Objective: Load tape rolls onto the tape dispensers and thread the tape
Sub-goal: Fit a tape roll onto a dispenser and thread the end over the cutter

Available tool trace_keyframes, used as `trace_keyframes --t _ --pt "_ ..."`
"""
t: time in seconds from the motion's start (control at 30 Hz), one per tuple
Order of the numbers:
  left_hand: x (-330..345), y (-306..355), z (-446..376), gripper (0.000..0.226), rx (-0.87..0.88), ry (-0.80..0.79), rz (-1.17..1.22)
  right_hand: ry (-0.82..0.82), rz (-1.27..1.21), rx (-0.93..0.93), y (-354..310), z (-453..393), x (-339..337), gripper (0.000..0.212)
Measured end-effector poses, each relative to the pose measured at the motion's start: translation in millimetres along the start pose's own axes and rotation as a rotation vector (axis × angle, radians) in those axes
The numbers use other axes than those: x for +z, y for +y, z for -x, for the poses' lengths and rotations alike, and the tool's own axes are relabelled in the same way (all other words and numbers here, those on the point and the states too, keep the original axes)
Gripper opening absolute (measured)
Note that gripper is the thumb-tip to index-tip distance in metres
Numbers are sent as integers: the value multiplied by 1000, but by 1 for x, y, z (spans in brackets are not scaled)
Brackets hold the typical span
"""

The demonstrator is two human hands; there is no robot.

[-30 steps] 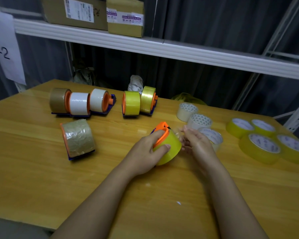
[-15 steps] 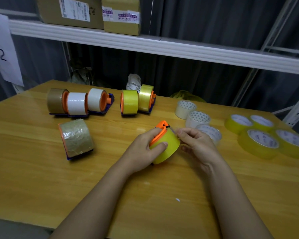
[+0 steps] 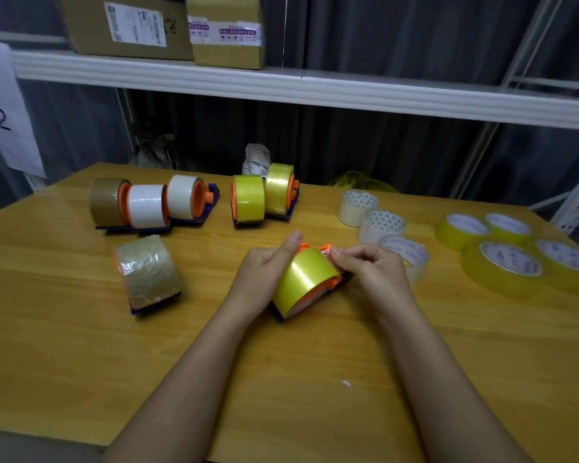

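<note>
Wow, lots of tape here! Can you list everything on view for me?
Loaded dispensers: five in the far row, brown, white and yellow rolls; one nearer, brownish.
Yellow dispenser: one, in the hands, centre.
White loose rolls: three, right of centre.
Yellow loose rolls: four, far right.
Cardboard boxes: two, on the shelf.
Paper sign: one, white, left.
Table: wooden.
Left hand: grips the dispenser.
Right hand: pinches at its top.
</note>
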State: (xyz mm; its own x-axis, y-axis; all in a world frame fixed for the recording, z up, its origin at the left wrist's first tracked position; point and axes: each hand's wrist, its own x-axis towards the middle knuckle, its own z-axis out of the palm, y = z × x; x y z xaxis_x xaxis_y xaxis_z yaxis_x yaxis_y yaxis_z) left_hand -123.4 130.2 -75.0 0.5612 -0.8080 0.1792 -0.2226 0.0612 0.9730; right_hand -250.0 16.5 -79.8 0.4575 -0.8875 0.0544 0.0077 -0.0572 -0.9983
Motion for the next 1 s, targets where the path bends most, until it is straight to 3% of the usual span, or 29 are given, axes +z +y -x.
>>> trace_keyframes --t 0.23,0.43,0.5,0.7,0.8,1.0 --pt "-6 -8 -8 61 19 -12 122 51 51 1 4 -4 0 15" --pt "-15 -4 -3 23 1 -112 175 56 145 -37 4 -2 -1 23" --pt "-17 -4 -2 30 26 -118 135 44 174 -56 8 -2 0 30" --pt "-15 -7 -7 57 -39 -35 150 -4 139 -8 12 -2 4 17" --pt "-15 -5 -6 58 -40 30 160 -18 93 9 10 0 6 17" --pt "-15 -1 -2 54 76 17 75 96 257 -223 6 1 1 12"
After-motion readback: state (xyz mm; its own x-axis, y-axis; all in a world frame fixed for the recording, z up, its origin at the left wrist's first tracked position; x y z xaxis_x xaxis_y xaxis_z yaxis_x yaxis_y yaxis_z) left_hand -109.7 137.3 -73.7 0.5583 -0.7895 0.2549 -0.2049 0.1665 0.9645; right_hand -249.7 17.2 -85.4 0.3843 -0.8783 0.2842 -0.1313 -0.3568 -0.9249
